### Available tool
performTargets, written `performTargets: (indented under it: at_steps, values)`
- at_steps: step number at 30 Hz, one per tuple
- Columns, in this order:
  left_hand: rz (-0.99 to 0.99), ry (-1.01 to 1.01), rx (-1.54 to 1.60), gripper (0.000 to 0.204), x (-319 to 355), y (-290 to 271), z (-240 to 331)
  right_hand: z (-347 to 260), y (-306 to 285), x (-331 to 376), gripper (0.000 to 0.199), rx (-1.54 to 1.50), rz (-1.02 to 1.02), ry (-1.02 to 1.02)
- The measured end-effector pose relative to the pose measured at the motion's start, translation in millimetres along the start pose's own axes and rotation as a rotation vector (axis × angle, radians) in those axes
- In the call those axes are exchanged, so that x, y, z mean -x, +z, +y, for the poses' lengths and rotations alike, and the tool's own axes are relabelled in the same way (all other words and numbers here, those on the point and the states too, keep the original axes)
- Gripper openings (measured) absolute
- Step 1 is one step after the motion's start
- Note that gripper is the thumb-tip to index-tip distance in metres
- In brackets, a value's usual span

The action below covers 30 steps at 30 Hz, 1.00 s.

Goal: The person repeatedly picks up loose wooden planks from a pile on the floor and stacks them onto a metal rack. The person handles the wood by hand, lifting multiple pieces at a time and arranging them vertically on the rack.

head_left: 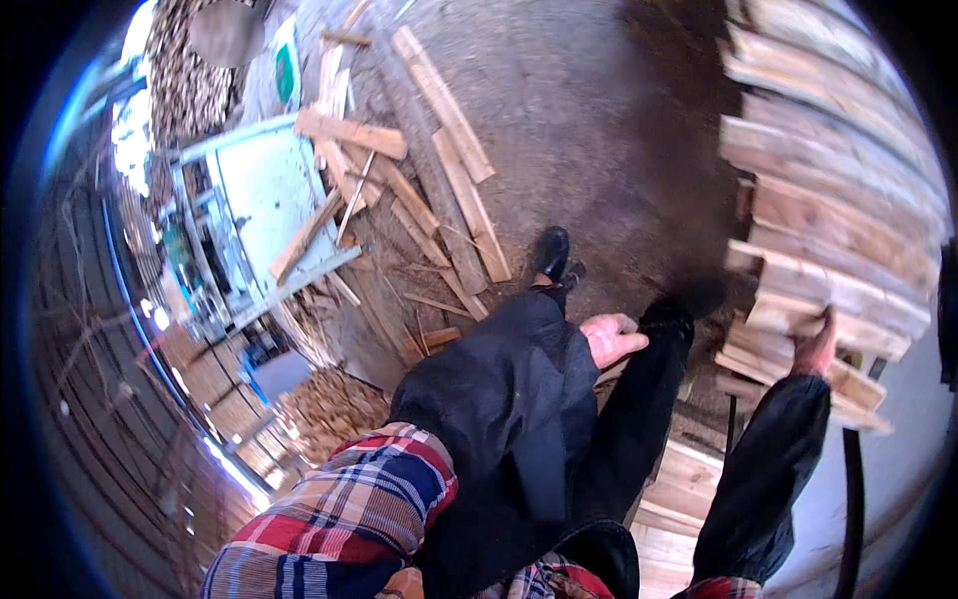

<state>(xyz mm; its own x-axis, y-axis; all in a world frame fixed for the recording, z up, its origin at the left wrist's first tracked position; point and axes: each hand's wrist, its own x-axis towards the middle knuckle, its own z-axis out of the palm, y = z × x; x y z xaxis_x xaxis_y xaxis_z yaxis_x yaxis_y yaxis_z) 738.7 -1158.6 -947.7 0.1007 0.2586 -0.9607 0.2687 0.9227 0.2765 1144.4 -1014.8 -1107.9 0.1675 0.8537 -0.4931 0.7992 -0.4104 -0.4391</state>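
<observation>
My right hand (816, 351) is at the near end of the stack of sawn wooden boards (828, 215) on the right. Its fingers close on the end of a board (788, 317), and part of the grip is hidden behind the wood. My left hand (611, 339) hangs in front of my dark trousers, close to my leg. Its fingers are loosely bent, with a gap at the thumb, and nothing shows in them. Dark sleeves cover both forearms, with a plaid shirt above.
Loose planks (444, 100) and offcuts lie scattered on the dirt floor at the left. Among them stands a pale machine table (264, 170), a board resting across its edge. Wood pieces (334, 404) are heaped nearby. More boards (684, 489) lie low by my right leg.
</observation>
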Motion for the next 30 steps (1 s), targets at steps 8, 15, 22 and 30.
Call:
performTargets:
  at_steps: [8,15,22,30]
  values:
    - [0.108,0.051,0.213,0.064,67.8,-110.7,-113.0,-118.3,108.3,133.2,0.042,0.098,-0.165,-0.221]
    - [0.367,0.213,0.643,0.056,109.9,-160.4,-152.0,-295.4,237.2,213.0,0.044,-0.473,-0.673,0.121]
    - [0.538,0.195,0.814,0.068,131.4,-205.3,-197.2,-395.9,274.9,223.1,0.052,-0.384,-0.831,0.168]
    - [0.689,0.080,0.771,0.067,58.6,-315.4,-304.1,-454.9,378.6,227.9,0.075,0.257,-0.564,-0.330]
